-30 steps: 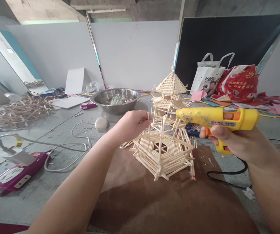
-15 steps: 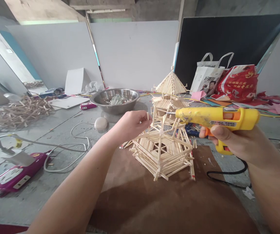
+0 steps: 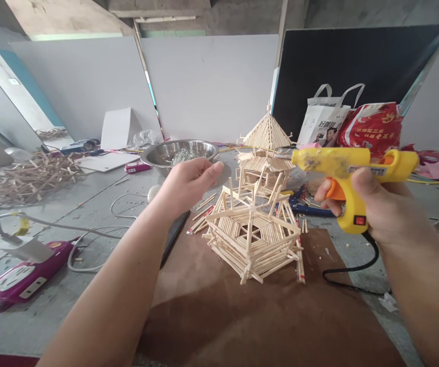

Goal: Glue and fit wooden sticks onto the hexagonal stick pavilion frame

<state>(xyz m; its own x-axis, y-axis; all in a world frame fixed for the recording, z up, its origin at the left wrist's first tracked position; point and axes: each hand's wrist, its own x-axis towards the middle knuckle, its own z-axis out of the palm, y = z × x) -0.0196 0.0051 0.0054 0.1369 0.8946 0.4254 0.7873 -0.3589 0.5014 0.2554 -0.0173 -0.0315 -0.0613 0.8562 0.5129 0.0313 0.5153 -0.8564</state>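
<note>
Hexagonal pale wooden-stick frame (image 3: pixel 253 239) standing on the brown-papered worktop (image 3: pixel 212 311), below and between the hands: left hand (image 3: pixel 189 183), grip loosely spread and empty, hovers nearer, while right hand (image 3: pixel 372 209) clasps a yellow glue gun (image 3: pixel 349 168), nozzle pointing left.

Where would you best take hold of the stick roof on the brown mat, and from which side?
Probably the stick roof's outer hexagonal rim, two-handed from left and right: the layered rim looks sturdiest, while thin uprights stick out on top. The left hand hovers open nearby.
</note>
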